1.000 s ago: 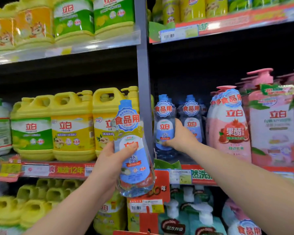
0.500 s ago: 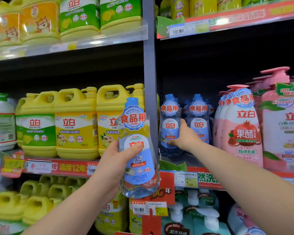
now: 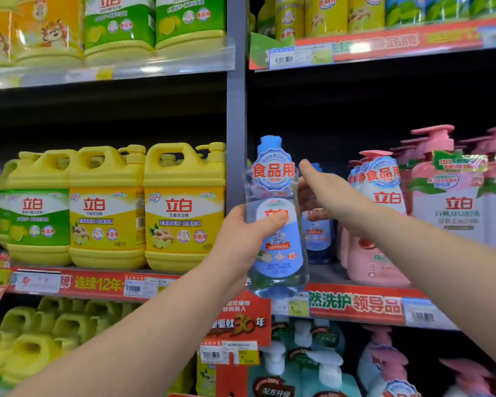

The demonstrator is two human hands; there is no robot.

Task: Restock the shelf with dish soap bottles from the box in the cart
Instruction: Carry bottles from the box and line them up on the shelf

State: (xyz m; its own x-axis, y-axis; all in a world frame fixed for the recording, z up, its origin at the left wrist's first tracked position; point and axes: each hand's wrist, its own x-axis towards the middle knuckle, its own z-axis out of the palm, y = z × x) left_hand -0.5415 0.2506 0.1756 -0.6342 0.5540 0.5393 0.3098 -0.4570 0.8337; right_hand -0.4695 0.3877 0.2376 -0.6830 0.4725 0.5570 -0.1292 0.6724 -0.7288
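My left hand (image 3: pixel 241 239) grips a clear dish soap bottle (image 3: pixel 275 173) with a blue cap and blue label, upright, in front of the middle shelf (image 3: pixel 355 305) just right of the grey upright post. My right hand (image 3: pixel 330 196) reaches past it with thumb and fingers stretched out, close beside the held bottle's neck. Behind it another blue bottle (image 3: pixel 317 239) stands on the shelf, partly hidden by the hand and the held bottle. Whether the fingers touch that bottle is hidden. The box and the cart are out of view.
Pink pump bottles (image 3: pixel 378 224) stand right of the blue ones. Yellow jugs (image 3: pixel 184 207) fill the left bay beyond the grey post (image 3: pixel 236 110). A dark gap lies above and behind the blue bottles. More stock fills the shelves above and below.
My left hand has carried its bottle to the right and up, past the post into the right bay. My right hand has let go of the shelf bottle and opened.
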